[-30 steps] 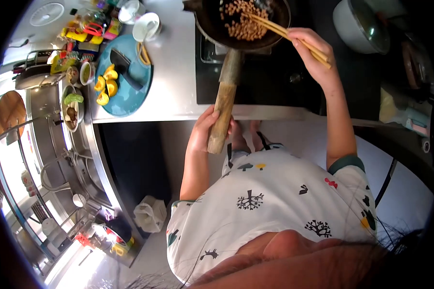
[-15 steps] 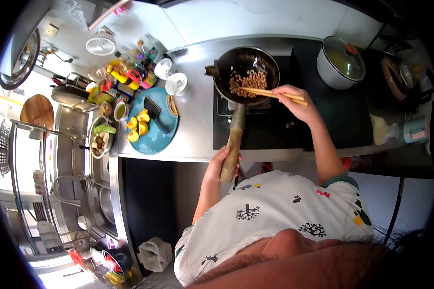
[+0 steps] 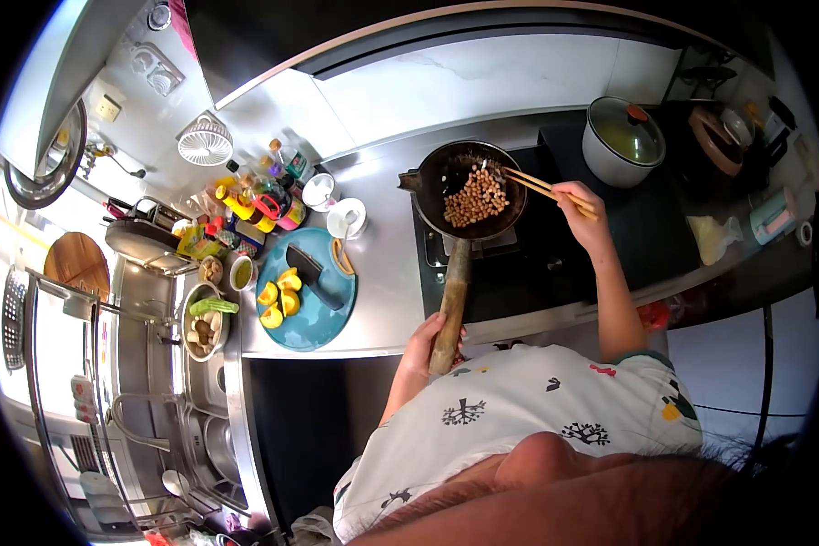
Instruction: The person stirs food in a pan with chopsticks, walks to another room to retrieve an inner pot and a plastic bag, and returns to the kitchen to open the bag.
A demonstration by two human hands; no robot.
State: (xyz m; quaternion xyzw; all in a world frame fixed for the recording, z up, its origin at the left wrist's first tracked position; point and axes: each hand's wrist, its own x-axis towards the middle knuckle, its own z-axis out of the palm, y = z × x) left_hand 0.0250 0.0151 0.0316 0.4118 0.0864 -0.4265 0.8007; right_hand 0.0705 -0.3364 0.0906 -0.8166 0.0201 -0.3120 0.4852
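Observation:
A dark wok sits over the burner, with peanuts spread across its bottom. My left hand is wrapped round the lower end of its wooden handle. In my right hand is a pair of wooden chopsticks; their tips reach the upper right of the wok, by the edge of the peanuts. My right hand hangs over the black cooktop, to the right of the wok.
Left of the cooktop lies a blue cutting board with a cleaver and yellow cut pieces. White bowls and several bottles stand behind it. A lidded pot is at the right rear; the sink is far left.
The chopstick tips have moved from the lower left of the peanuts to the wok's upper right. The peanuts have spread differently. My view has tilted upward; my left hand keeps the handle.

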